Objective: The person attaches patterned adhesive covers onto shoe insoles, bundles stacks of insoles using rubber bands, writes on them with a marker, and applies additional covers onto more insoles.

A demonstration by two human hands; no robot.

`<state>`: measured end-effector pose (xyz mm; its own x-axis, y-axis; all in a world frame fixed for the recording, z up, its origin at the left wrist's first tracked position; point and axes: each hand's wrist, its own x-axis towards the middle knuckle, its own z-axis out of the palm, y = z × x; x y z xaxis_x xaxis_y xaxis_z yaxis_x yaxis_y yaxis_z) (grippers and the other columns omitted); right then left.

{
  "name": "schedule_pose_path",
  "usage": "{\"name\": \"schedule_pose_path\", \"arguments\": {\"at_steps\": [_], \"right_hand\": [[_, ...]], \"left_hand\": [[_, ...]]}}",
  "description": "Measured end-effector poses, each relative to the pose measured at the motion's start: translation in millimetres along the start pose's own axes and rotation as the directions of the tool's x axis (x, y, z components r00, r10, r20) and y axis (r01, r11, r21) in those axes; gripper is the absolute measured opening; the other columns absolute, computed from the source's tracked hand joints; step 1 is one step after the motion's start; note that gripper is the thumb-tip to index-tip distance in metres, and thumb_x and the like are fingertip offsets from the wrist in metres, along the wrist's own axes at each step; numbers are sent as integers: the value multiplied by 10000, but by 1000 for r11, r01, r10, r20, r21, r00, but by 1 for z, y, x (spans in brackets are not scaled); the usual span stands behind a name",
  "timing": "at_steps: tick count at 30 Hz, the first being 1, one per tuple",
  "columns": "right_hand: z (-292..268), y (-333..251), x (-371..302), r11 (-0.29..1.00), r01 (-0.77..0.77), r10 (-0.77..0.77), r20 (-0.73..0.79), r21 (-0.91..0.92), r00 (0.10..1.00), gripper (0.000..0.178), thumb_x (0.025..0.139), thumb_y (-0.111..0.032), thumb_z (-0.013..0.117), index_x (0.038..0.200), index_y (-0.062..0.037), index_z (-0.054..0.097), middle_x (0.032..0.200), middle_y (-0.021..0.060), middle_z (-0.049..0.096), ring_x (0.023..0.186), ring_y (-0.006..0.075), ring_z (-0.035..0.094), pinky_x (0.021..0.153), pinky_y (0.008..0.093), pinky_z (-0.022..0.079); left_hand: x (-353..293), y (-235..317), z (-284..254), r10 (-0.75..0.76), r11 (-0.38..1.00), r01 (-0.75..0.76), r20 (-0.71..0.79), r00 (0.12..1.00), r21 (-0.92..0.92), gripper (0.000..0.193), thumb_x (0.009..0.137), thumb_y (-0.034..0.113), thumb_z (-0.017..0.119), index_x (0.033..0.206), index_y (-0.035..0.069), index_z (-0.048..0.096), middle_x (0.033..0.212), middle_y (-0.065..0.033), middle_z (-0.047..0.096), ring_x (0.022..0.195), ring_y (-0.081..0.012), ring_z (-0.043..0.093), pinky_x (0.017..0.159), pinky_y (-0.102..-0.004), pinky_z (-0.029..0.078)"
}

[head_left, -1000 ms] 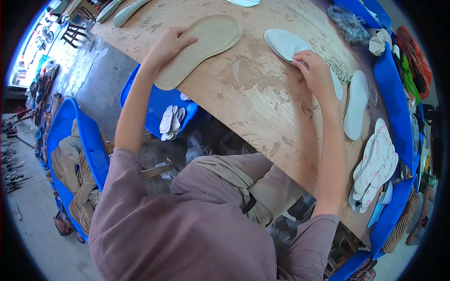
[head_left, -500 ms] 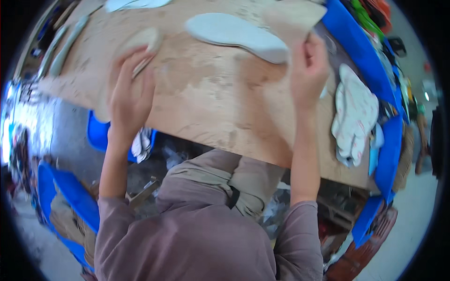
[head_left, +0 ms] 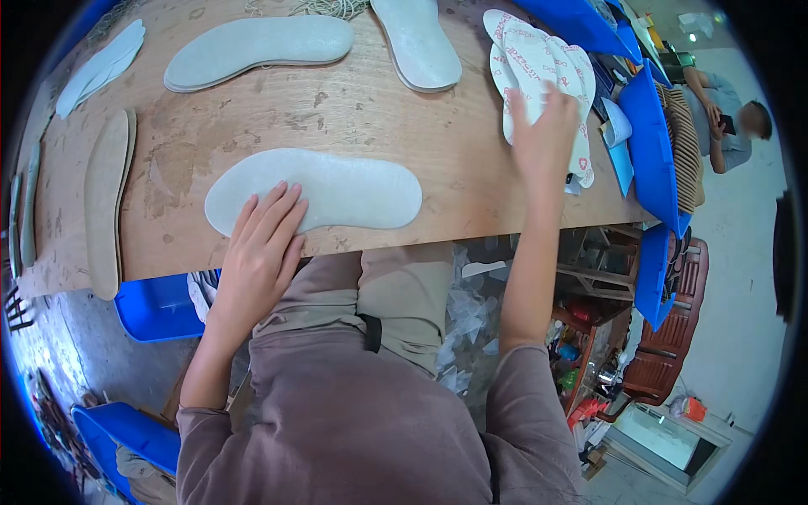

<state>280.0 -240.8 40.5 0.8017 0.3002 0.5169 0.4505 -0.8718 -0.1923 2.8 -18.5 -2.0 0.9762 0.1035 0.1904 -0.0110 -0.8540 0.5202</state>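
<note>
A white insole (head_left: 362, 189) lies flat near the table's front edge. On its left half rests my left hand (head_left: 265, 252), fingers stretched out and holding nothing. At the far right, my right hand (head_left: 545, 139) is over a fanned pile of white insoles with red print (head_left: 539, 59). Its thumb and fingers are apart and slightly blurred; whether they touch the pile I cannot tell. To the left a tan insole pair (head_left: 105, 202) reaches past the front edge. Farther back lie a stacked pale insole pair (head_left: 261, 50) and another pale stack (head_left: 421, 46).
Thin white insole sheets (head_left: 101, 67) lie at the back left of the wooden table (head_left: 337, 114). Blue bins (head_left: 656, 151) line the right side. Below stands another blue bin (head_left: 156, 307). A person (head_left: 724, 118) is at the far right, near a brown bench (head_left: 677, 324).
My left hand has let go of a tan insole, now at the left, and lies on a white insole. My right hand has released a pale piece and is over the printed pile. The view has shifted.
</note>
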Motion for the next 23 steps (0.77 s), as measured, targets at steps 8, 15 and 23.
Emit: {"name": "schedule_pose_path", "arguments": {"at_steps": [8,15,23], "right_hand": [[41,51,4,973,8,-35,-111,-231,993,615,742,-312,809,1130,55,503,1099,231,523,1056,395,498,914,486,424],[33,25,-4,999,6,-9,-72,-43,997,608,760,-217,791,1195,42,455,1112,213,564,1026,350,571,891,446,453],[-52,-11,-48,665,289,-693,425,689,582,636,751,-153,705,1329,44,528,1210,159,589,1099,268,594,949,350,452]], "left_hand": [[2,18,15,-45,997,47,-38,998,65,398,898,88,591,1283,-4,556,1394,-164,489,1353,-332,408,1130,-499,284],[1,17,12,-61,998,62,-34,998,31,403,895,58,590,1291,-2,555,1378,-173,504,1337,-340,435,1127,-499,294],[13,18,-33,-308,407,275,152,939,-871,514,886,240,677,1320,18,512,1363,-135,542,1301,-304,490,1104,-466,352]]}}
